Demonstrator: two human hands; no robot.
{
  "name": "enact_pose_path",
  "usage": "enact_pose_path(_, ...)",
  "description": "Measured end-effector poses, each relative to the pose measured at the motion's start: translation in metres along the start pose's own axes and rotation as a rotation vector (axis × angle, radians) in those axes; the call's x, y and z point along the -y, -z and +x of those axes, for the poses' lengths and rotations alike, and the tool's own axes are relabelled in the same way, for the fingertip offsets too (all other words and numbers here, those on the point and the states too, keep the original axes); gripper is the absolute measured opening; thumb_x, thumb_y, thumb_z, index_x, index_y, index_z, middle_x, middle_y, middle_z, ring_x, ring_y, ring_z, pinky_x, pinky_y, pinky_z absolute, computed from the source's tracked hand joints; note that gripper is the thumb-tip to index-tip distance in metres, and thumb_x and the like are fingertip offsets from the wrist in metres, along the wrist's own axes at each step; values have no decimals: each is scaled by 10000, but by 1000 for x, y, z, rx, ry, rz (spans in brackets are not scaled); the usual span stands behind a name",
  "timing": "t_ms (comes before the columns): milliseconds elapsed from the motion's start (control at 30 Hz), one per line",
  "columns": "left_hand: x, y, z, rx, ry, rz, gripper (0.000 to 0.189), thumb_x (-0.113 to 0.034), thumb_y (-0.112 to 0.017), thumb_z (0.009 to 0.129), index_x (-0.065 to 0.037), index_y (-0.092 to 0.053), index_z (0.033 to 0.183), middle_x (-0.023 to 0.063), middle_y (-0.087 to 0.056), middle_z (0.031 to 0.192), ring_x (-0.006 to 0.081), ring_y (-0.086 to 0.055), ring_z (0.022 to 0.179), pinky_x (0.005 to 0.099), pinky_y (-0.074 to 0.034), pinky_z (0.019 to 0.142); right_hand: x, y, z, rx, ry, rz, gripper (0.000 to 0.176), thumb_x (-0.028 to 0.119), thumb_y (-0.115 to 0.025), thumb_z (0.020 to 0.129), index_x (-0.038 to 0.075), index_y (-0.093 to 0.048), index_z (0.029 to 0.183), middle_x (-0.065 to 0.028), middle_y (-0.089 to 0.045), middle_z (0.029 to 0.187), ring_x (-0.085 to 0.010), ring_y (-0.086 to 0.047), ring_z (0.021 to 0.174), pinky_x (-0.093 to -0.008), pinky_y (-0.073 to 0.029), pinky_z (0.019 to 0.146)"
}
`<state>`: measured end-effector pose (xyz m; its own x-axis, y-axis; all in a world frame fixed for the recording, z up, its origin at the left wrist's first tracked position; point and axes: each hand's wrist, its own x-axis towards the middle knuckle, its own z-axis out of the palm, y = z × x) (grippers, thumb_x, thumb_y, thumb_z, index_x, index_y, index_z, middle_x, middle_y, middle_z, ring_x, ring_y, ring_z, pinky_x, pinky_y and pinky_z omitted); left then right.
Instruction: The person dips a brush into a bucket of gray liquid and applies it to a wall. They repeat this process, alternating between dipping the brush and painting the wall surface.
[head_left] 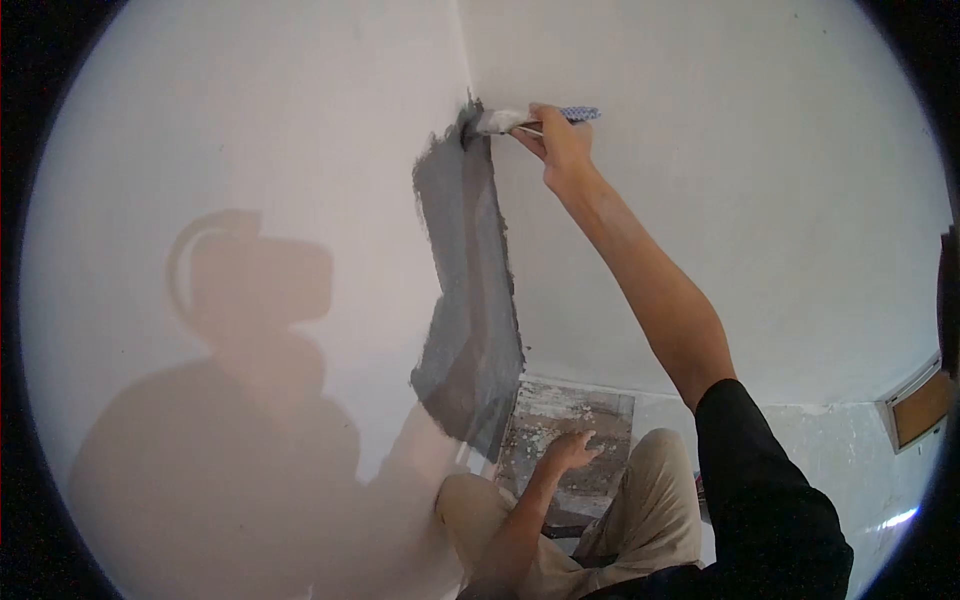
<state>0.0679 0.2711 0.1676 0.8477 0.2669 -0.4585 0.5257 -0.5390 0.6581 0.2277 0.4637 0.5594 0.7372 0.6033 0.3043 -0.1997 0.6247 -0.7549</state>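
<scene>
My right hand is closed round the handle of a paintbrush and holds it sideways. The dark bristles press into the wall corner at the top of a grey painted strip, which runs down the corner and spreads onto both walls. A blue and white patterned piece sticks out past my fingers. Low down, between my knees, my left hand is held with its fingers apart and nothing in it, over a stained board.
White walls meet at the corner. My shadow falls on the left wall. My bent knees are close to the board. A brown panel with a pale frame is at the far right.
</scene>
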Motion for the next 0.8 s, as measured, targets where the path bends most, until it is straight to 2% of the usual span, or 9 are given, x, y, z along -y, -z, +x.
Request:
enact_pose_path(100,4,-3,3,-18,55,-34,672,-474,-546,854,-55,-392,1357,214,-461,1323,355,-459,1212,444,-386,1009,9,-4,-5,-10,-28,49,199,47,-584,801,-104,-521,913,-171,-572,910,-260,-638,781,-296,-597,692)
enact_pose_path(200,1,0,2,-32,20,8,671,-484,-535,857,-53,-398,1353,213,-453,1331,349,-448,1225,437,-376,1019,11,-3,-12,-63,-10,87,208,40,-585,804,-113,-517,927,-179,-572,922,-265,-638,794,-307,-598,704)
enact_pose_path(267,-4,3,-1,19,42,-12,669,-490,-523,861,-57,-398,1355,209,-443,1343,345,-437,1235,434,-369,1025,5,-9,-16,-79,-2,88,219,39,-584,812,-120,-516,945,-190,-575,930,-270,-640,801,-312,-597,718)
enact_pose_path(367,5,-7,6,40,43,-24,673,-502,-508,864,-62,-392,1361,204,-425,1360,343,-425,1246,431,-365,1030,8,-7,-7,34,4,200,237,41,-574,827,-136,-511,971,-192,-580,925,-267,-642,780,-313,-594,740)
enact_pose_path(467,-8,7,-5,27,51,-11,683,-509,-503,863,-59,-386,1364,201,-417,1368,340,-422,1249,423,-365,1032,22,9,-19,81,131,51,212,51,-581,834,-114,-546,963,-173,-599,920,-232,-638,778,-307,-583,773)
enact_pose_path(567,-5,6,-4,11,38,26,694,-514,-506,860,-53,-383,1365,201,-409,1374,334,-419,1252,414,-365,1034,11,30,-21,287,274,-315,145,53,-590,838,-68,-611,916,-115,-630,847,-162,-626,763,-267,-555,729)
enact_pose_path(667,-6,3,-4,10,9,31,706,-518,-515,853,-50,-381,1365,208,-425,1359,337,-432,1240,412,-374,1026,-1,38,-25,367,546,-724,111,75,-612,831,-21,-666,843,-61,-631,667,-100,-596,627,-244,-484,573)
enact_pose_path(700,-6,4,-4,8,3,27,710,-519,-519,850,-50,-380,1365,211,-434,1350,339,-439,1233,412,-379,1021,-7,36,-22,377,551,-688,110,76,-615,820,-16,-673,830,-63,-621,621,-87,-567,572,-249,-457,549)
enact_pose_path(800,-4,6,-2,33,30,-5,683,-541,-505,862,-106,-380,1374,193,-443,1348,352,-444,1227,458,-373,1020,-18,30,-15,419,560,-710,121,100,-623,808,-7,-676,826,-97,-645,653,-131,-609,579,-267,-480,572)
